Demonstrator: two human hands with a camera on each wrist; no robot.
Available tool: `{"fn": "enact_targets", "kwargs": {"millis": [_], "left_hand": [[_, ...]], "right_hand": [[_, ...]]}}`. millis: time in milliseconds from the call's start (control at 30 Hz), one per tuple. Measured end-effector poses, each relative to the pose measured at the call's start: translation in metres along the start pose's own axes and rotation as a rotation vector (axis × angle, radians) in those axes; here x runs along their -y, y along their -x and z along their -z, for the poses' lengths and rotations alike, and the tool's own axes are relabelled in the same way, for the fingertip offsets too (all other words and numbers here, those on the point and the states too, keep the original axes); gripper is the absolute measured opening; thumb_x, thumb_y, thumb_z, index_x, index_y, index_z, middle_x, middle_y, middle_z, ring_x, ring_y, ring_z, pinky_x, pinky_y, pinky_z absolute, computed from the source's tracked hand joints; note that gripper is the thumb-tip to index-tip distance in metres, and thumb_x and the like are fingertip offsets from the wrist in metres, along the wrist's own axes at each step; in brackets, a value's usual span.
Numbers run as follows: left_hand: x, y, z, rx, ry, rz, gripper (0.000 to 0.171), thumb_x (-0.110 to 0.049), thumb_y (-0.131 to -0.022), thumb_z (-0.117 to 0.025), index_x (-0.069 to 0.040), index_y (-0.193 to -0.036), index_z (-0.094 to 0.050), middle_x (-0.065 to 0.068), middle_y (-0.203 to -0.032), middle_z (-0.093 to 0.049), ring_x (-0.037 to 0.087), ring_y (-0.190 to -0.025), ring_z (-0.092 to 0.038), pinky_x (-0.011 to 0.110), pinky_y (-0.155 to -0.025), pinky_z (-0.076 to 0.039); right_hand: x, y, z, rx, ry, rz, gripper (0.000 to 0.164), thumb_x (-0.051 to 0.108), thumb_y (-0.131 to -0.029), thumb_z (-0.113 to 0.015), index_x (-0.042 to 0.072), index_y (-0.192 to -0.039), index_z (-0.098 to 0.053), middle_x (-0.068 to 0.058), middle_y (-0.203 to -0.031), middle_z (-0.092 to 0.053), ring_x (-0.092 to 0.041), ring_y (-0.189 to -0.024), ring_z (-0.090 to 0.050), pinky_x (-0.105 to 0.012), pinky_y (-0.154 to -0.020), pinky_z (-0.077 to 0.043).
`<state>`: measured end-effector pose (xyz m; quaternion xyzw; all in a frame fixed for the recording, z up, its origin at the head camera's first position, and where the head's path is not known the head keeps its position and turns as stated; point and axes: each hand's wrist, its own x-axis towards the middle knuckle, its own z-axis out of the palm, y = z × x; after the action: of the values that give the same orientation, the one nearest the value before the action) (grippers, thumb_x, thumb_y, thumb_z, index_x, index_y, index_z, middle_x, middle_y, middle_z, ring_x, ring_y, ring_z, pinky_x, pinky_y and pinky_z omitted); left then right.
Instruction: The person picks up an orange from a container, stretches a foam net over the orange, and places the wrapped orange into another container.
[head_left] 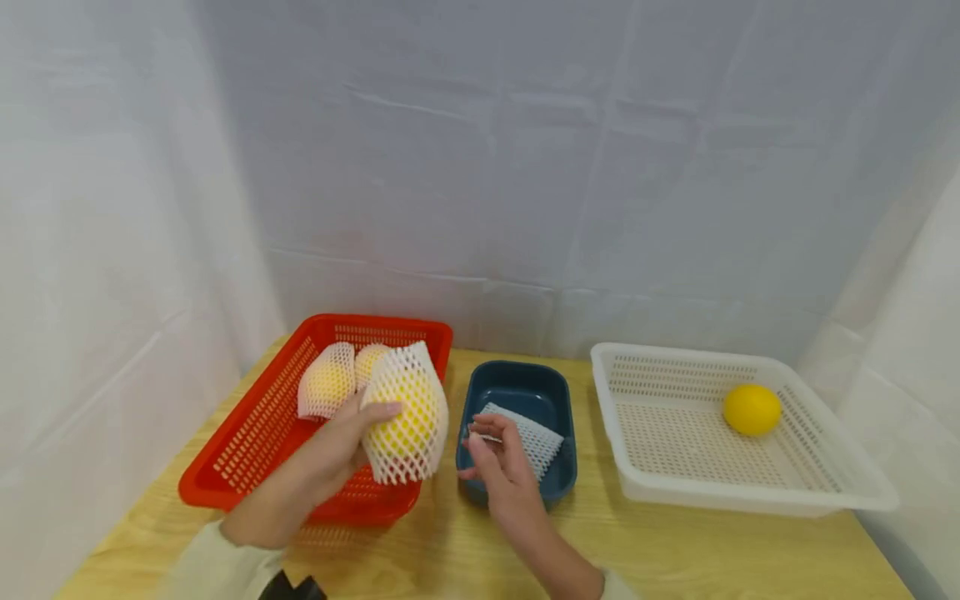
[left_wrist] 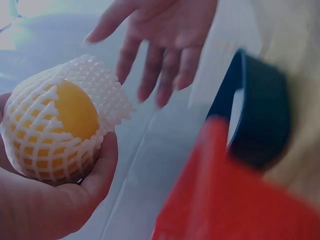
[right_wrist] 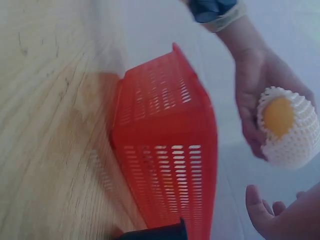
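The left hand grips a netted yellow fruit above the right side of the red basket, where two more netted fruits lie. The right hand holds nothing, fingers loosely apart, over a blue tray containing a foam net. Farther right on the table, a white basket holds a bare yellow fruit.

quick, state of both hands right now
Left hand: holding a yellow fruit in a white foam net.
Right hand: open, fingers relaxed, holding nothing.
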<state>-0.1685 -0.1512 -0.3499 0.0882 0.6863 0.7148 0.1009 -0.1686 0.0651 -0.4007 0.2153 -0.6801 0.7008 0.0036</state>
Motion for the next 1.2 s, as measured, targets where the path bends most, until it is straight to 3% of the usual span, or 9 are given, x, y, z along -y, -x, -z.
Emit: {"fn": "enact_targets", "kwargs": {"millis": [167, 300, 433, 533, 633, 800, 933, 1067, 1200], "left_hand": [[-0.020, -0.021, 0.039, -0.085, -0.066, 0.003, 0.062, -0.032, -0.100, -0.046, 0.001, -0.146, -0.021, 0.002, -0.105, -0.058, 0.010, -0.093, -0.062, 0.026, -0.083, -0.053], [-0.031, -0.048, 0.058, -0.132, -0.188, 0.048, 0.065, -0.039, -0.098, -0.051, 0.000, -0.143, -0.026, 0.005, -0.106, -0.057, 0.011, -0.089, -0.061, 0.027, -0.079, -0.054], [-0.033, -0.073, 0.070, -0.162, -0.491, 0.068, 0.069, -0.043, -0.094, -0.058, 0.000, -0.142, -0.032, 0.015, -0.118, -0.056, 0.021, -0.097, -0.059, 0.035, -0.085, -0.051], [-0.029, -0.088, 0.074, -0.202, -0.787, 0.043, 0.083, -0.045, -0.090, -0.063, 0.002, -0.147, -0.025, 0.024, -0.134, -0.047, 0.035, -0.110, -0.054, 0.047, -0.093, -0.047], [-0.025, -0.099, 0.079, -0.224, -1.001, 0.007, 0.093, -0.042, -0.085, -0.067, 0.007, -0.148, -0.019, 0.029, -0.135, -0.045, 0.042, -0.112, -0.053, 0.055, -0.093, -0.045], [-0.017, -0.113, 0.082, -0.093, -1.191, -0.017, 0.087, -0.035, -0.080, -0.073, 0.007, -0.141, -0.028, 0.026, -0.118, -0.056, 0.037, -0.098, -0.058, 0.052, -0.088, -0.048], [-0.003, -0.115, 0.078, 0.050, -1.298, 0.075, 0.084, -0.031, -0.076, -0.078, 0.004, -0.138, -0.034, 0.020, -0.108, -0.060, 0.032, -0.092, -0.059, 0.049, -0.085, -0.049], [0.011, -0.115, 0.071, 0.144, -1.359, 0.203, 0.086, -0.027, -0.075, -0.081, 0.000, -0.142, -0.034, 0.022, -0.121, -0.056, 0.035, -0.108, -0.056, 0.052, -0.093, -0.046], [0.022, -0.114, 0.064, 0.199, -1.382, 0.298, 0.090, -0.024, -0.075, -0.083, -0.008, -0.148, -0.033, 0.024, -0.138, -0.046, 0.040, -0.127, -0.045, 0.059, -0.103, -0.037]], "right_hand": [[-0.014, -0.014, -0.017, 0.075, 0.331, 0.003, 0.065, 0.040, -0.091, -0.067, 0.010, -0.142, -0.041, -0.008, -0.144, -0.041, -0.028, -0.131, -0.043, -0.048, -0.102, -0.043], [-0.021, -0.020, -0.027, 0.179, 0.582, 0.021, 0.088, 0.059, -0.082, -0.068, 0.013, -0.150, -0.034, -0.006, -0.157, -0.027, -0.031, -0.140, -0.032, -0.059, -0.102, -0.039], [-0.030, -0.024, -0.034, 0.240, 0.731, 0.005, 0.094, 0.068, -0.082, -0.061, 0.013, -0.152, -0.032, -0.004, -0.160, -0.019, -0.028, -0.145, -0.023, -0.057, -0.105, -0.037], [-0.038, -0.026, -0.039, 0.269, 0.826, -0.002, 0.095, 0.071, -0.083, -0.055, 0.010, -0.151, -0.032, -0.003, -0.160, -0.020, -0.025, -0.147, -0.019, -0.052, -0.108, -0.035], [-0.042, -0.026, -0.043, 0.292, 0.904, -0.001, 0.097, 0.074, -0.083, -0.051, 0.009, -0.151, -0.032, -0.002, -0.160, -0.020, -0.023, -0.147, -0.018, -0.048, -0.110, -0.034], [-0.038, -0.027, -0.046, 0.321, 0.964, -0.016, 0.098, 0.075, -0.082, -0.051, 0.007, -0.151, -0.033, -0.004, -0.160, -0.022, -0.023, -0.146, -0.020, -0.046, -0.109, -0.035], [-0.035, -0.028, -0.049, 0.348, 0.990, -0.031, 0.097, 0.074, -0.083, -0.052, 0.007, -0.150, -0.034, -0.005, -0.160, -0.023, -0.024, -0.146, -0.021, -0.045, -0.108, -0.037], [-0.036, -0.030, -0.051, 0.360, 1.026, -0.019, 0.097, 0.075, -0.083, -0.049, 0.007, -0.151, -0.033, -0.004, -0.160, -0.022, -0.024, -0.146, -0.022, -0.044, -0.108, -0.037], [-0.036, -0.031, -0.053, 0.364, 1.049, -0.013, 0.098, 0.075, -0.083, -0.049, 0.008, -0.152, -0.031, -0.004, -0.160, -0.021, -0.024, -0.146, -0.022, -0.043, -0.108, -0.037]]}}
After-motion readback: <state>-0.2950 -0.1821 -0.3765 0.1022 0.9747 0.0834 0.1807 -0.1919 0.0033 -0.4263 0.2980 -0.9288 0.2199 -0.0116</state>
